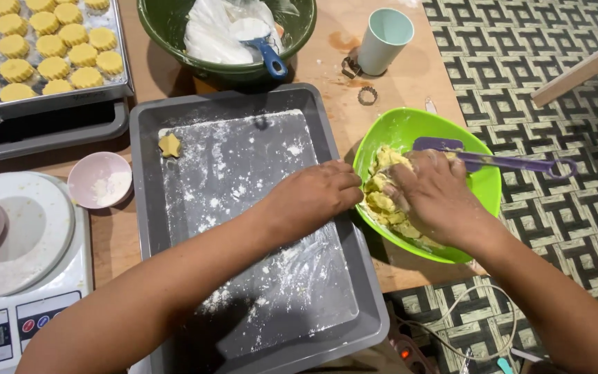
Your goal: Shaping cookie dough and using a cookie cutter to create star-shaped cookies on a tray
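Observation:
A bright green bowl [482, 187] tilts toward me at the right edge of the wooden board and holds lumps of yellow dough [382, 201]. My right hand [434, 197] is inside the bowl, fingers pressed into the dough. My left hand [313, 197] rests on the bowl's near rim, fingers curled against it, over the edge of a grey floured tray [148, 208]. A purple spatula [500, 162] lies across the bowl's top. One small star-shaped dough piece [169, 145] sits in the tray's far left corner.
A dark green bowl [160, 28] with white flour and a blue-handled scoop [261, 41] stands at the back. A baking tray of several round yellow cookies [50, 48] is far left. Also present: pink bowl [100, 180], kitchen scale [22, 277], pale cup [384, 40], metal cutter [367, 95], cables on the patterned mat.

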